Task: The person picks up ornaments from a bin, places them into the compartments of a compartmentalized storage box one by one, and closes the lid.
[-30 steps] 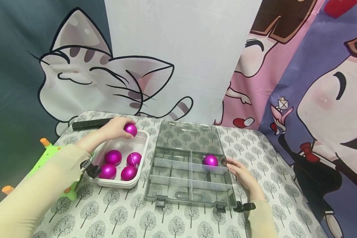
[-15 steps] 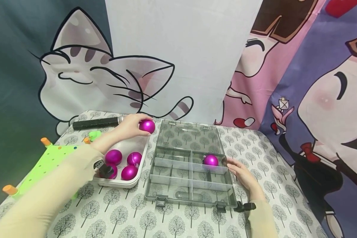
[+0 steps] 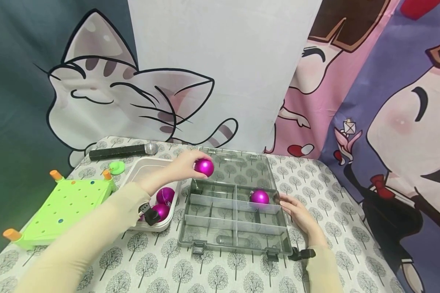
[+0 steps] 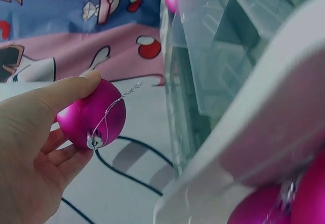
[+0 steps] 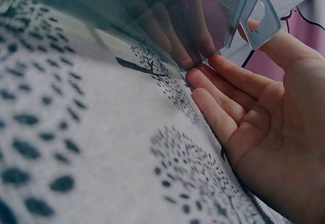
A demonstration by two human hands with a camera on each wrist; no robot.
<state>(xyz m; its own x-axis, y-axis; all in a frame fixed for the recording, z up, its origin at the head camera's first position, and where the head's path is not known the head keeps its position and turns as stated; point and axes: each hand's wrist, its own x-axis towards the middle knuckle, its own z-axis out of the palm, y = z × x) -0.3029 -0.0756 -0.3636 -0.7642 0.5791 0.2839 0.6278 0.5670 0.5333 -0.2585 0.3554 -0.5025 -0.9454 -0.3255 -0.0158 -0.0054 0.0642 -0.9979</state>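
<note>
At the grey rectangular plastic box's [image 3: 220,221] 11 o'clock, our left hand [image 3: 187,165] has brought its pinched round magenta bauble [image 3: 205,167], mid-transfer; our straight-fingered right hand [image 3: 297,213] touches 3 o'clock.

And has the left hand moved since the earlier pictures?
Yes, rightward: in the head view, the left hand has gone from the white tub toward the grey case.

One left hand [image 3: 181,167] | one right hand [image 3: 297,211] | two black wrist cameras [image 3: 302,254] | one white tub [image 3: 157,227], its inside partly hidden | at least four magenta baubles [image 3: 204,168] | one clear-grey divided box [image 3: 214,221] with two latches [image 3: 199,247] | one green pegboard [image 3: 66,203], three orange corner posts [image 3: 12,234] showing | one green duck [image 3: 116,167] | one black microphone [image 3: 122,151] | one tree-print table [image 3: 161,264]
</note>
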